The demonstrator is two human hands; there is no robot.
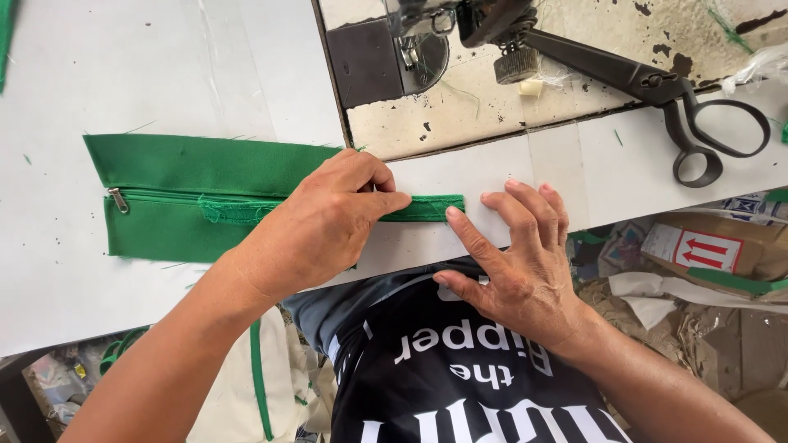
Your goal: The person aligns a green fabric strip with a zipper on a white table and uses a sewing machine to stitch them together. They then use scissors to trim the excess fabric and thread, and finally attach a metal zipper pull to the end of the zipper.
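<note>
A green fabric panel [189, 168] with a sewn-in green zipper lies flat on the white table [164, 74]; its metal zipper pull [118, 199] sits at the left end. My left hand [324, 221] presses down on the zipper tape, thumb and forefinger pinching the narrow green zipper end [435, 207] that sticks out to the right. My right hand [517, 262] rests with spread fingers on the table edge, forefinger tip touching that zipper end.
A sewing machine's presser foot and metal plate [423, 45] stand on a worn, chipped bed at the top. Large black scissors [657, 86] lie at the upper right. Cardboard and fabric scraps [698, 271] clutter the floor on the right.
</note>
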